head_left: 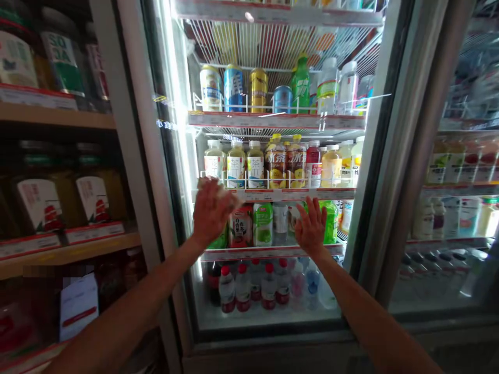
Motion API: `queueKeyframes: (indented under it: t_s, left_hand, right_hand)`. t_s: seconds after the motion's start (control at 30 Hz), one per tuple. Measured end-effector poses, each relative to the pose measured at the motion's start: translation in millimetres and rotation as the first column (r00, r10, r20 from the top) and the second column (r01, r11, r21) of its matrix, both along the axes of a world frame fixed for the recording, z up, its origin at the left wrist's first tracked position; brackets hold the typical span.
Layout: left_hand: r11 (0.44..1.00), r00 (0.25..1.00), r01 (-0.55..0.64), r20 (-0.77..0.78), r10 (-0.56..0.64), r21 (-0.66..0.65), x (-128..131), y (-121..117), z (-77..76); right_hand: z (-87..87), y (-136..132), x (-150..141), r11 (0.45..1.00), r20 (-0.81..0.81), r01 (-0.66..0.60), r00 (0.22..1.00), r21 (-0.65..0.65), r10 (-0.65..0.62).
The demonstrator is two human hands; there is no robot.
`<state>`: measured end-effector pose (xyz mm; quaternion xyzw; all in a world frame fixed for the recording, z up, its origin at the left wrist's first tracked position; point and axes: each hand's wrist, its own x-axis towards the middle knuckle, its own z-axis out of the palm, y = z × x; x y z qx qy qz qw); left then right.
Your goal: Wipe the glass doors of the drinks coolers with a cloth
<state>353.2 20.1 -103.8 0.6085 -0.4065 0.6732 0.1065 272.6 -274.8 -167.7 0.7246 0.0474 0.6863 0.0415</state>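
My left hand (210,215) is raised in front of a lit drinks fridge, flat over a pale, crumpled cloth (231,198) that shows past its fingers. Motion blurs both the hand and the cloth. Reflections suggest a glass door (278,311) between me and the shelves; whether my hands touch it is hard to tell. To the right, my right hand (311,227) is up with its fingers spread and nothing in it. Behind the hands stand a red drink carton (240,228), a green bottle (263,224) and a green pack (330,222).
Bottled teas (276,162) line the shelf above, with cans (234,88) higher up. Red-capped bottles (242,288) stand at the bottom. On the left is a wooden shelf (78,249) of large bottles. A metal door frame (405,171) runs down the right.
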Motion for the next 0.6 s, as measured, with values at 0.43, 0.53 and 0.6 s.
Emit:
queueKeyframes:
  t_s: [0.43,0.53,0.6]
  left_hand:
    - [0.884,0.994,0.103,-0.072,-0.079,0.455,5.3,0.2,-57.3]
    - [0.914,0.981,0.167,-0.152,-0.118,0.37,6.9,-6.4,-38.8]
    - [0.982,0.955,0.19,-0.228,-0.188,-0.012,7.9,-7.8,-10.9]
  right_hand:
    - [-2.0,1.6,-3.4,0.999,-0.098,0.037,0.995,0.033,-0.034]
    - [-3.1,-4.1,-8.6,0.999,-0.176,0.048,0.983,0.016,-0.044]
    - [-2.3,-6.5,-13.7,0.999,-0.229,0.041,0.972,-0.014,-0.043]
